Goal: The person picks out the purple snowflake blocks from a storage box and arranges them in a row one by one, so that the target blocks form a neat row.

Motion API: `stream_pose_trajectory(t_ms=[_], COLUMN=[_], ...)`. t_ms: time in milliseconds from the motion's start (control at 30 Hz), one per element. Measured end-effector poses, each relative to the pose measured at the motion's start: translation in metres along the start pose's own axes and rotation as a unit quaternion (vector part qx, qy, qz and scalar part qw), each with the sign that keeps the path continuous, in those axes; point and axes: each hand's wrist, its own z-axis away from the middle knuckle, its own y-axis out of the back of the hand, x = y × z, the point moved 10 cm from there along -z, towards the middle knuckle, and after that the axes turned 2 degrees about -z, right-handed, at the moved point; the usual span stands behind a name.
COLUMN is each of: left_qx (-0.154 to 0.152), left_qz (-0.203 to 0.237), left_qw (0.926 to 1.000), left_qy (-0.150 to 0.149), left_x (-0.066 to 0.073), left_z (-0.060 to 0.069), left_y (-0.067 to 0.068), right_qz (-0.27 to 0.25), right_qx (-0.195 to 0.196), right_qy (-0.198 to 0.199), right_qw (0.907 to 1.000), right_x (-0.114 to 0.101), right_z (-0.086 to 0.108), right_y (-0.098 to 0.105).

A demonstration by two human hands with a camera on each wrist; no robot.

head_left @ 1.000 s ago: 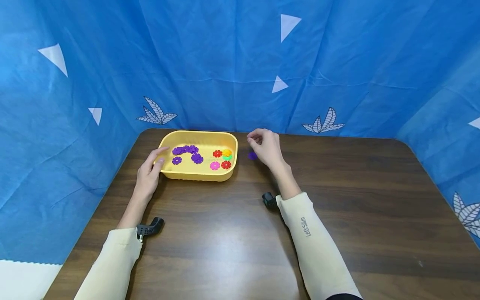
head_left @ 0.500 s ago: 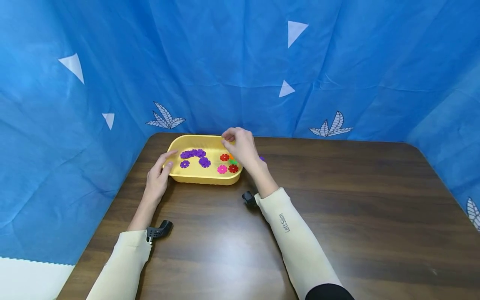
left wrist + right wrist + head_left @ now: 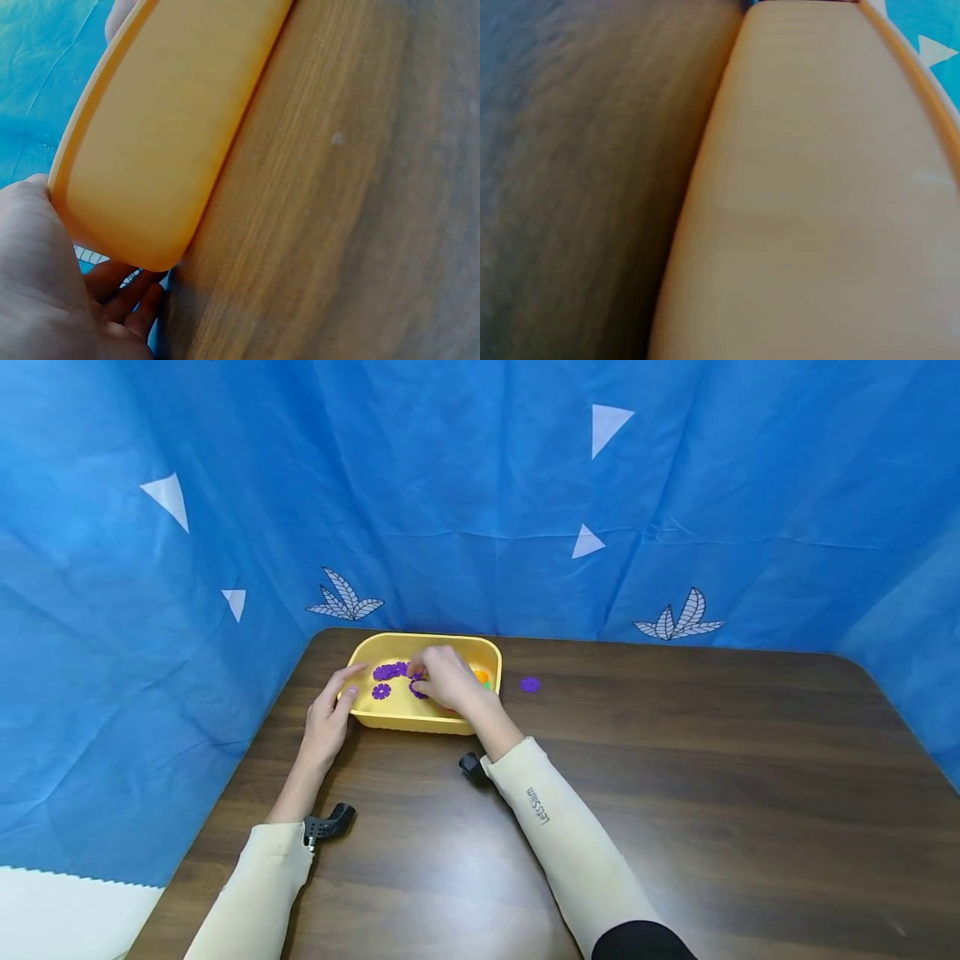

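In the head view my left hand (image 3: 327, 720) grips the left end of a yellow plastic basin (image 3: 412, 724). The left wrist view shows its thumb at the rim and the fingers by the end wall. My right hand (image 3: 447, 680) reaches down into the basin, thumb and forefinger apart at a small group of purple interlocking discs (image 3: 418, 688). More purple discs (image 3: 386, 672) and a single purple disc (image 3: 381, 692) lie to the left. An orange disc (image 3: 482, 677) shows at the right end, and the hand hides most other coloured discs. In the right wrist view, only the basin's outer wall (image 3: 817, 187) fills the middle.
One purple disc (image 3: 530, 684) lies on the brown wooden table (image 3: 675, 760), right of the basin. A blue curtain (image 3: 480, 485) with white patterns hangs behind the table's far edge.
My right hand has moved left from beside the purple disc on the table, over the basin's right rim and down to the purple discs inside. The left hand keeps its hold on the basin.
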Motion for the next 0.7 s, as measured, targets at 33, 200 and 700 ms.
stream_pose_trajectory(t_ms=[33, 200, 700], left_qx=[0.0, 0.001, -0.005], left_qz=[0.001, -0.001, 0.01], left_qw=[1.0, 1.0, 0.9999], left_qy=[-0.001, -0.001, 0.0], left_x=[0.0, 0.0, 0.004], left_z=[0.0, -0.001, 0.001], left_y=[-0.001, -0.001, -0.002], right_qz=[0.007, 0.034, 0.059], right_qx=[-0.003, -0.016, -0.009], right_qy=[-0.001, -0.003, -0.013], right_qw=[1.0, 0.9993, 0.9982], right_x=[0.001, 0.003, 0.007], right_z=[0.0, 0.0, 0.0], right_y=[-0.002, -0.008, -0.007])
